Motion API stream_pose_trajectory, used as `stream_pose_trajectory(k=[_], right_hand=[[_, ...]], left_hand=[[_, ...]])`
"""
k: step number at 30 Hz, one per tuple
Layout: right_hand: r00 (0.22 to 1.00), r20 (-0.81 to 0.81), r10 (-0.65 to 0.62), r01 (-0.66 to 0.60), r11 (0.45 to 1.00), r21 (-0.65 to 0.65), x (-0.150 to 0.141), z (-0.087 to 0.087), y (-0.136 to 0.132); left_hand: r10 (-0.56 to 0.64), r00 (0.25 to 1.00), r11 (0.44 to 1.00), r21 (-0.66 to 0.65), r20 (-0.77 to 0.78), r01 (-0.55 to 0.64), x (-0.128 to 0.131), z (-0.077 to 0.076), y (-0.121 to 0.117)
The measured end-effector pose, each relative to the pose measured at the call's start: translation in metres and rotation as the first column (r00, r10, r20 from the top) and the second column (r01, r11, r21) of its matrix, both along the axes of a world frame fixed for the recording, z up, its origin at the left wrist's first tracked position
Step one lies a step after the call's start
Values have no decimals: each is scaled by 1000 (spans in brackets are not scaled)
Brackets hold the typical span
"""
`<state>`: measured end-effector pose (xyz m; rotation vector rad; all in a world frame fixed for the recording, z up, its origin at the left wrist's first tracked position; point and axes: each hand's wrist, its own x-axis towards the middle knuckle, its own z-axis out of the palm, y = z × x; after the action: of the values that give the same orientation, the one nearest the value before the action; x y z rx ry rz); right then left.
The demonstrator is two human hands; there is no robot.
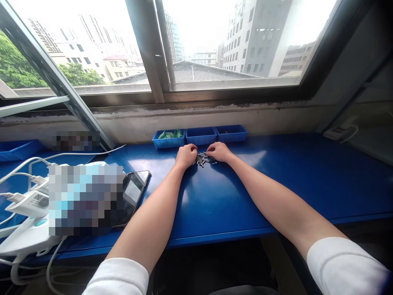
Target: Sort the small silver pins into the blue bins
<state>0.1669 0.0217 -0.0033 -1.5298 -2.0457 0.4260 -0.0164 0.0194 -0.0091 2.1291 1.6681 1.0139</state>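
One left hand (186, 156), one right hand (218, 151), and between them one heap of small metal nails (202, 159), too many to count. Three blue plastic bins (201, 136) at 12 o'clock from the heap, one holding green items (170, 134). One black smartphone (134, 196) at 8 o'clock, one blue tray (18, 149) at 9 o'clock.

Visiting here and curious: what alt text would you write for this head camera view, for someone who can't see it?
A person's left hand and right hand rest on a blue bench, either side of a small pile of metal fasteners. Just beyond stand three blue trays in a row, below a window overlooking city buildings.
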Motion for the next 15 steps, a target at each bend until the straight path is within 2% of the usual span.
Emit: stream_pose_trajectory(k=[3, 7, 12, 15], right_hand=[[1000, -4, 4, -4, 1000, -3, 0, -2, 0], [996, -92, 0, 4, 999, 43, 0, -2, -2], [982, -183, 49, -28, 993, 116, 0, 3, -5], [977, -194, 86, -54, 985, 164, -1, 5, -6]], left_hand=[[0, 1000, 1000, 11, -5, 0, -1, -1, 1], [-11, 999, 996, 86, 35, 8, 0, 0, 0], [-196, 975, 953, 254, 103, 165, 6, 5, -8], [-288, 954, 924, 285, 81, 254, 9, 7, -12]])
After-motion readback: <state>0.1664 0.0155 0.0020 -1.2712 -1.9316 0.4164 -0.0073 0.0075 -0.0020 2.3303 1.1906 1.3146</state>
